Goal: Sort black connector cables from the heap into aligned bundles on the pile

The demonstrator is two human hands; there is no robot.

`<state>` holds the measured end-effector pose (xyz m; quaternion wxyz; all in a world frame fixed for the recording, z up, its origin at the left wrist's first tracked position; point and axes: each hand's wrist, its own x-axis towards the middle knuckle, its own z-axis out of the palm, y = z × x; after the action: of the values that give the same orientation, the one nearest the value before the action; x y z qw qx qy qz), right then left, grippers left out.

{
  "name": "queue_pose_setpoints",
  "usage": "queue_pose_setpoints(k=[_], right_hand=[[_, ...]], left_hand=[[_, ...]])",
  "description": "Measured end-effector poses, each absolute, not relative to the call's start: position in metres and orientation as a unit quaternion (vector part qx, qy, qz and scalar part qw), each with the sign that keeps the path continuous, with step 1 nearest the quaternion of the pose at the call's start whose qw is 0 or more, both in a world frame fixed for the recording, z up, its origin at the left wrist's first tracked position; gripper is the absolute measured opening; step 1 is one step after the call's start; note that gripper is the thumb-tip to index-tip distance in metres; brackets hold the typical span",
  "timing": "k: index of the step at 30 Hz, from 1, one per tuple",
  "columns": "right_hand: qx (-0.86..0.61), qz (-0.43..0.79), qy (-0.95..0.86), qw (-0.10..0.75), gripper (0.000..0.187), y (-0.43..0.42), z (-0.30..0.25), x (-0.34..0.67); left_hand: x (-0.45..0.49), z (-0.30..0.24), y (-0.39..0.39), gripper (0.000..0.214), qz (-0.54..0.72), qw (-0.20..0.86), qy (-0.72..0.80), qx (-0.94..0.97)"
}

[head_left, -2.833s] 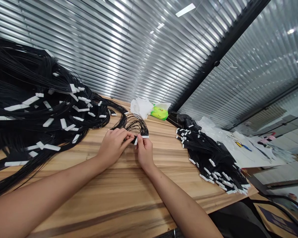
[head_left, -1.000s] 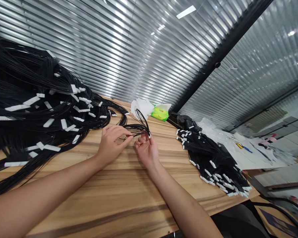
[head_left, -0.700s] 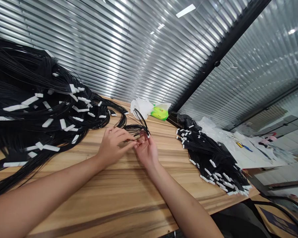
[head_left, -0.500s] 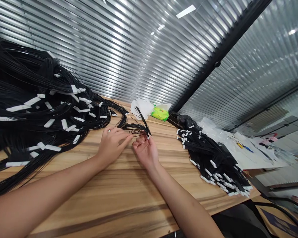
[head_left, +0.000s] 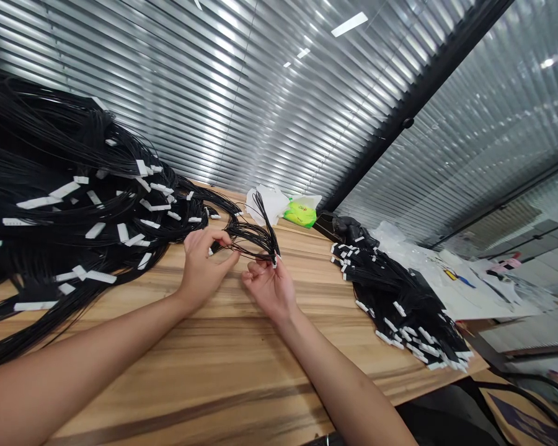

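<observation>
My right hand [head_left: 273, 288], palm up, pinches a bundle of thin black wires [head_left: 270, 232] by its end between thumb and fingers. A small white piece shows at the pinch. Cut-looking wire ends stick up past the fingers, while the rest of the wires curve away to the left over the table. Close beside, my left hand [head_left: 205, 263] has its thumb and index finger apart, next to the wires. Its other fingers are partly hidden, and a small white connector [head_left: 211, 251] shows just by them.
A tall heap of black wires [head_left: 134, 217] with white connectors covers the left of the wooden table [head_left: 204, 371]. More connector-ended wires [head_left: 390, 291] lie on the right. A green tissue pack [head_left: 300, 212] stands at the back, before a corrugated-looking blind [head_left: 204, 111].
My left hand has drawn slightly left, its thumb and index finger spreading apart. My right hand has tipped a little lower, still pinching the wires.
</observation>
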<state>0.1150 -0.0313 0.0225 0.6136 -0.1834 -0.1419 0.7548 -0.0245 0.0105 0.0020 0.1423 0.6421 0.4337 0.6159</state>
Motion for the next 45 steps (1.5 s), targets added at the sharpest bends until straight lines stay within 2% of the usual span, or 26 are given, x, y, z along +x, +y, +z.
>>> queue_pose_setpoints(k=[2,6,10,13,17,23,32,37,40,43,45], right_hand=[[-0.179,0.753,-0.145,0.616,0.023,-0.031,0.022,0.115],[-0.193,0.755,-0.148,0.609,0.025,-0.029,0.021,0.115],[-0.192,0.765,-0.159,0.594,0.026,-0.029,0.019,0.115],[-0.207,0.762,-0.170,0.589,0.024,-0.029,0.019,0.114],[-0.242,0.758,-0.168,0.582,0.023,-0.027,0.018,0.113],[-0.249,0.766,-0.194,0.560,0.023,-0.027,0.012,0.112],[-0.242,0.764,-0.225,0.554,0.027,-0.031,0.016,0.111],[-0.250,0.751,-0.246,0.559,0.027,-0.029,0.014,0.110],[-0.248,0.733,-0.227,0.591,0.023,-0.026,0.014,0.112],[-0.265,0.697,-0.210,0.633,0.016,-0.021,0.014,0.114],[-0.277,0.665,-0.217,0.659,0.013,-0.019,0.013,0.116]], left_hand=[[-0.023,-0.002,0.015,0.023,0.638,0.202,0.433,0.604],[-0.019,-0.011,0.028,0.046,0.642,0.396,0.384,0.532],[-0.015,-0.009,0.032,0.055,0.578,0.598,0.306,0.464],[-0.015,-0.003,0.029,0.050,0.548,0.680,0.250,0.418],[-0.017,-0.001,0.029,0.045,0.552,0.698,0.247,0.383],[-0.024,-0.005,0.034,0.062,0.576,0.695,0.250,0.351],[-0.025,0.002,0.029,0.031,0.516,0.721,0.253,0.386],[-0.024,0.004,0.030,0.029,0.535,0.727,0.255,0.346],[-0.022,0.000,0.034,0.035,0.535,0.725,0.243,0.359],[-0.019,-0.006,0.032,0.049,0.552,0.651,0.297,0.429],[-0.017,-0.008,0.026,0.064,0.582,0.528,0.345,0.513]])
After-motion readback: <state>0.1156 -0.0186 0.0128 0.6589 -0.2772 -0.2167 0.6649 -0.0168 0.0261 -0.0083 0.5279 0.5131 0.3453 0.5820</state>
